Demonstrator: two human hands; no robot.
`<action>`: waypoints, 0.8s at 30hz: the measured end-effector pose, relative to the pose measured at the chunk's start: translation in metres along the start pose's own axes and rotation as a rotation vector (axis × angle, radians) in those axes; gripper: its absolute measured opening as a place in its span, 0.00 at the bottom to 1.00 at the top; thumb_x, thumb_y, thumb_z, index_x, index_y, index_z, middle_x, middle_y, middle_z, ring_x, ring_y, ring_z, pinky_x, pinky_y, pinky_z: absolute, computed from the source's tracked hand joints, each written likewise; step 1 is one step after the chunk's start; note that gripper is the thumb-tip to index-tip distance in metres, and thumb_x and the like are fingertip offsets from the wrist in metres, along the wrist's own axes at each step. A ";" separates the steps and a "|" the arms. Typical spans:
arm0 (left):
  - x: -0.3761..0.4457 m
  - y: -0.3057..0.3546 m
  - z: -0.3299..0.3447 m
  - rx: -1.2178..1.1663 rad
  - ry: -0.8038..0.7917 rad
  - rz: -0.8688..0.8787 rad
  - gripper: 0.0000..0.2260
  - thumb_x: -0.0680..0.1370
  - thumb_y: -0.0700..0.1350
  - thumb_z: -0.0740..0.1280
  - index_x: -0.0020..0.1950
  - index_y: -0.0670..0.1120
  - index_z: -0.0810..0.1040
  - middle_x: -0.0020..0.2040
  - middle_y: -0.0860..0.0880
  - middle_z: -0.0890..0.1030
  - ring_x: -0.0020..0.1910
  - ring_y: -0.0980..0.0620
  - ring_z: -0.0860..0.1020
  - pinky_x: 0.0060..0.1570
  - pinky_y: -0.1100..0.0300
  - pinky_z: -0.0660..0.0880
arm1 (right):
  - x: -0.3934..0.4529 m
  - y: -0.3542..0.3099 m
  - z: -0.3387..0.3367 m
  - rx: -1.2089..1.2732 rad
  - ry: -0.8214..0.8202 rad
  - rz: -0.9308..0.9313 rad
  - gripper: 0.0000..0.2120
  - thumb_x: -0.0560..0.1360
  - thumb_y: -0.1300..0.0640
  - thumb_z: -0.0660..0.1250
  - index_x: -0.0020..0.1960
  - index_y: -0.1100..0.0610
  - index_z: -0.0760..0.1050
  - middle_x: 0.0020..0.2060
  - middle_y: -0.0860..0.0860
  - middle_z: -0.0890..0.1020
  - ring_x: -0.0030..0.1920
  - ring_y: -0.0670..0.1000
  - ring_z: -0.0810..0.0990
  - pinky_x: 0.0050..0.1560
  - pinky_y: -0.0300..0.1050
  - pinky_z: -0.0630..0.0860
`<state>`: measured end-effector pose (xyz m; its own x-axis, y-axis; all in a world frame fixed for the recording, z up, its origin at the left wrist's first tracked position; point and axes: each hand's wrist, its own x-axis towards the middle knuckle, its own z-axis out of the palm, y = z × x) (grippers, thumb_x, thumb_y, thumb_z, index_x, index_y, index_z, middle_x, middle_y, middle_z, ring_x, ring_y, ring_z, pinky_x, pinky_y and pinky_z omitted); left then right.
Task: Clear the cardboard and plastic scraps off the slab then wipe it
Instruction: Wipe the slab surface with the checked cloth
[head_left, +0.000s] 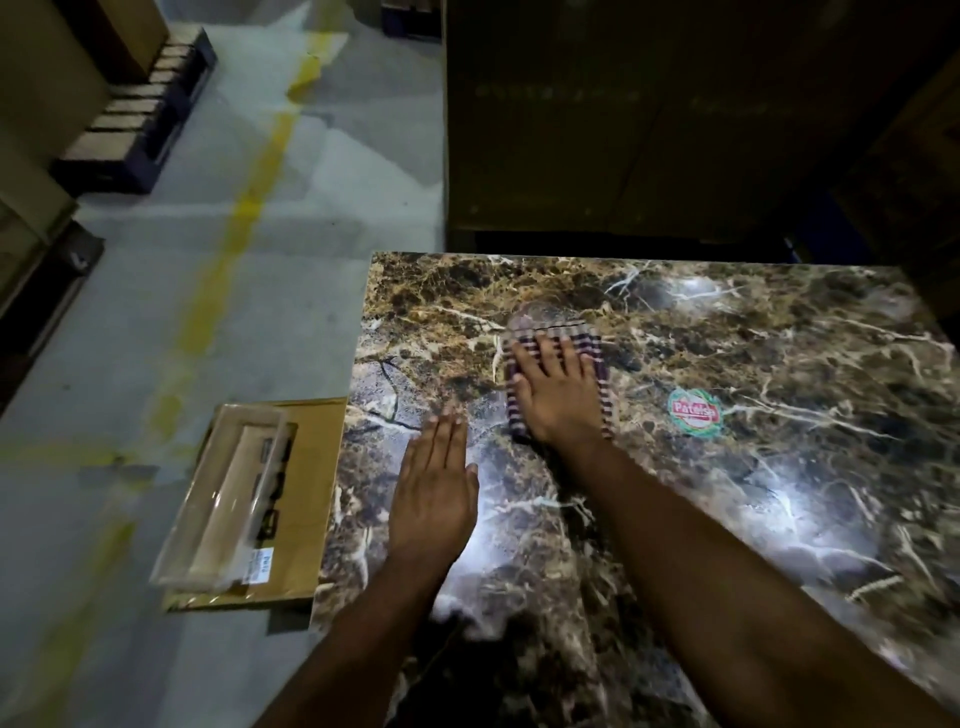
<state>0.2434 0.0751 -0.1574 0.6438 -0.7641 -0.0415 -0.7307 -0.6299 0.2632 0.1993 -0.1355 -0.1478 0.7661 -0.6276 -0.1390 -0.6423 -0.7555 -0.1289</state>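
- Head view: brown marbled slab (753, 364) fills lower right of frame, glossy w/ white glare patches.
- R hand (558, 395) lies flat on a striped cloth (597, 353), fingers straight & slightly spread, pressing it down on the slab; nothing gripped.
- Cloth is purple/white striped, folded; its far edge shows just past the R fingertips, its right edge sticks out beside the palm.
- L hand (434, 499) flat on the slab, fingers straight & together, thumb out to the right; holds nothing. Sits nearer the camera and left of the R hand, not touching the cloth.
- Round red/green sticker (695, 411) on the slab, right of the R hand, apart from the cloth.
- Slab top around both hands shows only cloth & sticker.
- Cardboard (306, 483), flat brown sheet, lies on the floor (156, 322) left of the L hand, its right edge against or under the slab's left edge; can't tell which.
- Clear plastic tray (223, 499) rests on top of the cardboard, further left of the L fingers, tilted; dark parts and a white label visible through it.
- Grey floor w/ worn yellow line (249, 208) running away beyond the L fingertips.
- Dark pallet (150, 109) w/ boxes at far left; large dark boxes (649, 119) beyond the R fingertips, behind the slab's far edge.
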 end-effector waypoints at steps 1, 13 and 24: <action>-0.003 0.001 0.001 -0.004 -0.002 -0.002 0.27 0.85 0.53 0.50 0.83 0.46 0.51 0.83 0.49 0.52 0.81 0.50 0.51 0.78 0.53 0.47 | -0.011 -0.015 0.005 -0.011 -0.003 -0.063 0.27 0.83 0.40 0.39 0.81 0.39 0.41 0.82 0.51 0.48 0.82 0.57 0.41 0.79 0.60 0.43; -0.056 0.011 0.009 0.031 0.008 0.025 0.26 0.85 0.52 0.46 0.81 0.43 0.57 0.82 0.45 0.58 0.81 0.46 0.54 0.79 0.54 0.43 | -0.089 -0.018 0.020 0.043 0.004 -0.071 0.26 0.84 0.41 0.43 0.81 0.38 0.44 0.82 0.49 0.51 0.82 0.56 0.43 0.79 0.59 0.44; -0.107 0.027 0.005 -0.045 0.015 0.014 0.25 0.86 0.49 0.51 0.82 0.44 0.53 0.83 0.46 0.53 0.82 0.48 0.50 0.76 0.58 0.38 | -0.142 -0.005 0.024 0.061 0.019 -0.019 0.26 0.84 0.40 0.44 0.81 0.38 0.45 0.82 0.50 0.53 0.82 0.58 0.46 0.79 0.61 0.46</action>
<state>0.1540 0.1395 -0.1507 0.6368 -0.7707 -0.0232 -0.7292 -0.6117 0.3067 0.0936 -0.0383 -0.1510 0.7784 -0.6167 -0.1175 -0.6271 -0.7550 -0.1914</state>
